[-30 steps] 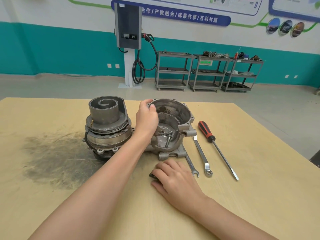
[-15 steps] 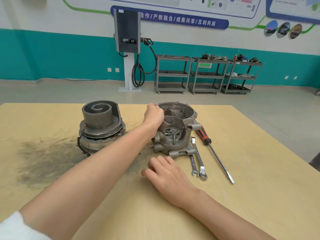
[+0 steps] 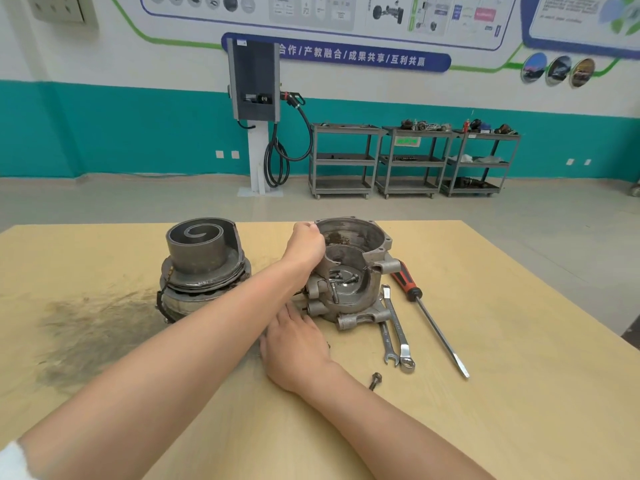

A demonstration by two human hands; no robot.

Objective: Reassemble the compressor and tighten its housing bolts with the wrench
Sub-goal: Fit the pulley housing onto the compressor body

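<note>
Nearest to the camera, a loose bolt (image 3: 375,380) lies alone on the tabletop (image 3: 519,393), with bare wood on all sides of it. Just behind it the right hand (image 3: 294,348) lies palm down on the wood, its fingers reaching to the near foot of the housing (image 3: 349,271); whether its grip has anything under it I cannot tell. To the right, two wrenches (image 3: 394,327) lie side by side, their far ends at the base of the housing, and a red-handled screwdriver (image 3: 429,320) lies beside them, well inside the right edge. The left hand (image 3: 306,245) has its grip closed around the far-left rim of the open housing, which has bolts inside. To the left stands the scroll assembly (image 3: 204,265), apart from the housing, beside a dark stain (image 3: 86,341).
</note>
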